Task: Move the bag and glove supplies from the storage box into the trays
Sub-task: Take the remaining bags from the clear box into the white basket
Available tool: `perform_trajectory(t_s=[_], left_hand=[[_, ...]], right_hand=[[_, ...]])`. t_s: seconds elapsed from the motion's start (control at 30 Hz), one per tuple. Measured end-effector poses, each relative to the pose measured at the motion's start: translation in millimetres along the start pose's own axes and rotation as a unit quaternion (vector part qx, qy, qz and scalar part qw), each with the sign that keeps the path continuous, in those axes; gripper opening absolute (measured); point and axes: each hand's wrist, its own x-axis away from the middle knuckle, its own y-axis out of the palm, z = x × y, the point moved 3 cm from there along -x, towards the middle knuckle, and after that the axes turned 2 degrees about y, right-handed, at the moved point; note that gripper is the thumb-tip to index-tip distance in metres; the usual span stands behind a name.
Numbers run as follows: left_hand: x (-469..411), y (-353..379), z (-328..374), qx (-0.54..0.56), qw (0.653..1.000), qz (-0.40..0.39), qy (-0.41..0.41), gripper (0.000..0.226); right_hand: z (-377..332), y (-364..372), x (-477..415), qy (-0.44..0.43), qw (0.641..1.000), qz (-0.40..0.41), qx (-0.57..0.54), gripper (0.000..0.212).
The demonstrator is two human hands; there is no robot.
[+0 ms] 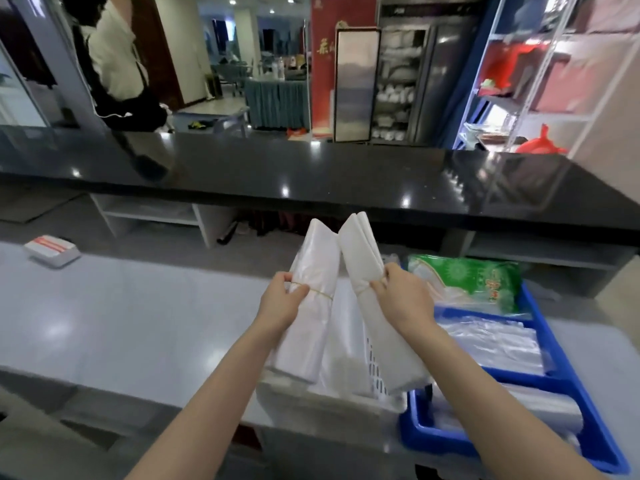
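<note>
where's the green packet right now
In the head view, the green packet lies right of centre at the far end of the blue tray, just beyond the right hand and under the black counter's edge.

Two white bag bundles [313, 306] [372, 306] (rubber-banded, probably plastic) are standing tilted in the hands, tops touching, above the white storage box [346, 400].

A red-striped white packet [52, 250] is lying far left on the grey desk [121, 306]. Behind a glossy black counter [311, 174], a person in white [117, 53] is standing.
</note>
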Motion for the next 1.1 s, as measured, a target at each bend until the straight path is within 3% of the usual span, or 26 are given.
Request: perform_trajectory(t_s=[0.2, 0.3, 0.4, 0.5, 0.57, 0.63, 0.73, 0.83, 0.93, 1.1], left_hand=[[-47, 23, -32, -0.064, 0.996, -0.048, -0.045, 0.024], [-48, 27, -51, -0.155, 0.983, -0.084, -0.044, 0.045], [-37, 29, -63, -0.238, 0.963, -0.123, 0.011, 0.071], [-26, 33, -61, -0.304, 0.939, -0.108, 0.118, 0.067], [-23, 36, -52, -0.286, 0.938, -0.102, 0.165, 0.059], [-20, 44, -45, -0.234, 0.944, -0.162, 0.165, 0.060], [-9, 60, -42, -0.211, 0.938, -0.240, 0.136, 0.079], [-1, 69, -48, -0.217, 0.939, -0.239, 0.119, 0.094], [1, 72, -50, -0.214, 0.944, -0.220, 0.118, 0.097], [5, 75, -50, -0.217, 0.948, -0.196, 0.128, 0.089]], right_hand=[[2, 40, -22, 0.069, 0.997, -0.030, -0.021, 0.017], [5, 62, -21, 0.090, 0.994, -0.045, -0.046, 0.022], [5, 81, -15, 0.109, 0.991, -0.055, -0.056, 0.020], [4, 94, -8, 0.117, 0.991, -0.055, -0.044, 0.020], [5, 100, -5, 0.119, 0.988, -0.069, -0.067, 0.019], [7, 103, -5, 0.111, 0.984, -0.088, -0.110, 0.016], [15, 103, -9, 0.095, 0.973, -0.130, -0.165, 0.028], [22, 102, -10, 0.088, 0.957, -0.193, -0.199, 0.045], [29, 106, -13, 0.049, 0.971, -0.211, -0.105, 0.050], [32, 117, -14, 0.105, 0.970, -0.221, 0.007, 0.068]])
